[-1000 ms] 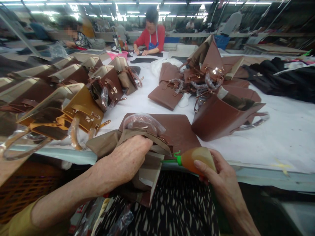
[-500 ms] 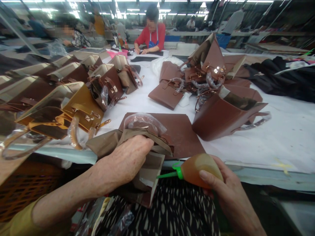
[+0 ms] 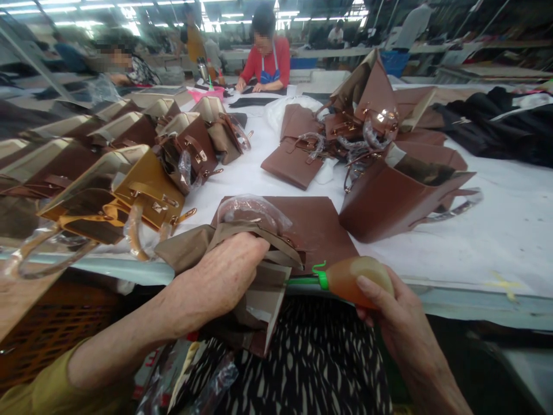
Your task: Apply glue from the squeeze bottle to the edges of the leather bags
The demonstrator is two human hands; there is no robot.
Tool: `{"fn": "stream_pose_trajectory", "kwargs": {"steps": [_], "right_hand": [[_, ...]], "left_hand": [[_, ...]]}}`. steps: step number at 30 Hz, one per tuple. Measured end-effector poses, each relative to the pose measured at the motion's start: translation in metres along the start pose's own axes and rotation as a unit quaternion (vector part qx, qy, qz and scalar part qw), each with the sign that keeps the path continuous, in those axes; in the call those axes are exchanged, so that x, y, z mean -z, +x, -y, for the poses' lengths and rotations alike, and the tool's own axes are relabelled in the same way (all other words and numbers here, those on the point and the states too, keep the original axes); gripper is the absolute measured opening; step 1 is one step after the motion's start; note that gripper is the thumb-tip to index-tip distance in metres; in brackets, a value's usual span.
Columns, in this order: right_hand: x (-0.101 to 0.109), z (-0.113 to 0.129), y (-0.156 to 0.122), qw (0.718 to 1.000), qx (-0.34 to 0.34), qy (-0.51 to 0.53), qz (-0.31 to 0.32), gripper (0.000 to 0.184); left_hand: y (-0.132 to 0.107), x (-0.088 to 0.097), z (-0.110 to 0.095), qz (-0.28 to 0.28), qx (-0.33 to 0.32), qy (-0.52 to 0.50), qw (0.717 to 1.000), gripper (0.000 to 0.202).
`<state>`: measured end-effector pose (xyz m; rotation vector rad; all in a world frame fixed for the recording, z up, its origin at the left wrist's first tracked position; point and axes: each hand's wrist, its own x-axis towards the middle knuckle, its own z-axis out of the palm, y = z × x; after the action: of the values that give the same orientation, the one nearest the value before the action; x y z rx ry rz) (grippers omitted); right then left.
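Brown bags [image 3: 389, 190] beyond glue bottle [image 3: 354, 279], mustard bag [image 3: 142, 193] left.

You had bare white worktop [image 3: 488, 242] toward the right edge, beyond the open brown bag [image 3: 389, 199], where a hand could pass freely. A narrow bare lane [image 3: 242, 173] ran from the near edge toward the far edge. A row of upright bags [image 3: 142, 173] closed off the left side, and a heap of brown bags [image 3: 363, 124] blocked the far middle. A flat brown panel [image 3: 315, 225] covered the near middle.
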<state>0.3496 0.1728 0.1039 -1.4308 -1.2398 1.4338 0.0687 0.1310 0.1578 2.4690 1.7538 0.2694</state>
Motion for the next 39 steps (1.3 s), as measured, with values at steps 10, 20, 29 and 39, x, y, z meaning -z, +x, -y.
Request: {"fn": "stream_pose_trajectory", "kwargs": {"steps": [10,20,29,39], "right_hand": [[-0.006,0.009,-0.034,0.994,-0.086,0.018,0.065,0.056],[-0.012,0.006,-0.038,0.998,-0.055,0.003,0.035,0.055],[-0.013,0.005,-0.055,0.991,-0.105,0.058,0.057,0.062],[-0.016,-0.017,-0.051,0.979,-0.119,0.166,0.022,0.051]], "left_hand": [[0.004,-0.001,-0.001,0.02,0.011,0.04,0.999,0.011],[0.007,-0.001,0.001,-0.008,-0.016,0.06,0.998,0.009],[0.006,0.002,-0.003,-0.027,-0.026,0.078,0.996,0.013],[0.007,0.003,-0.007,-0.026,-0.01,0.068,0.997,0.014]]}}
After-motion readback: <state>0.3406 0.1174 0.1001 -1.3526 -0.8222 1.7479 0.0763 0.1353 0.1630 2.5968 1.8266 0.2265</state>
